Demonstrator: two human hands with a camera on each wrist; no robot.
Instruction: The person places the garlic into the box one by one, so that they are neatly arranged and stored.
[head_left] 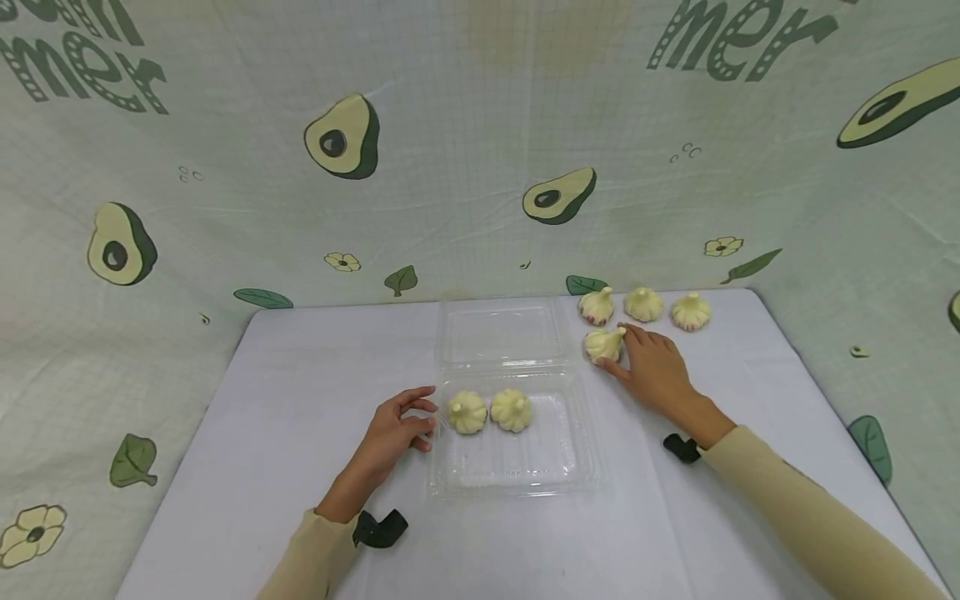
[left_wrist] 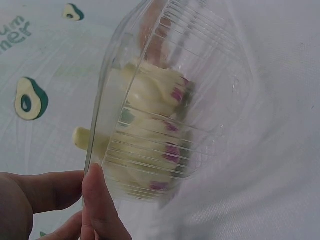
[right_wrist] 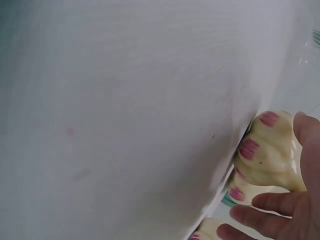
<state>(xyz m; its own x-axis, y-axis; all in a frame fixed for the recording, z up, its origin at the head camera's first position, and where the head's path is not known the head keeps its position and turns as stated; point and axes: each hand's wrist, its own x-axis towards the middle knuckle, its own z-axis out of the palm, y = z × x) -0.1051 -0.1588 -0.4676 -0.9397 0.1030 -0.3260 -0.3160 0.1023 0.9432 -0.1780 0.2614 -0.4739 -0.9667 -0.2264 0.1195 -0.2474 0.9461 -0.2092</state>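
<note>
On the left, stretches in over the white table [head_left: 225, 500] with a beige sleeve [head_left: 307, 554] and a black wrist piece [head_left: 380, 530]; pinches the left rim of the clear plastic box [head_left: 517, 467] between the thumb and fingers of the left hand [head_left: 395, 427], nearly closed on that thin edge; inside the box, towards the back left, two garlic bulbs [head_left: 467, 413], just beside each other and purple-marked at the base; behind these, the open lid [head_left: 502, 329]; right of the lid, a back bulb [head_left: 596, 307]; just in front of that, touches a garlic bulb on the table [head_left: 603, 344] with the thumb of the right hand [head_left: 655, 371], with partly spread fingers around the other side; cannot tell whether gripped or merely cupped; farther right, along the back edge, a middle bulb [head_left: 643, 305] and an end bulb [head_left: 690, 312].
</note>
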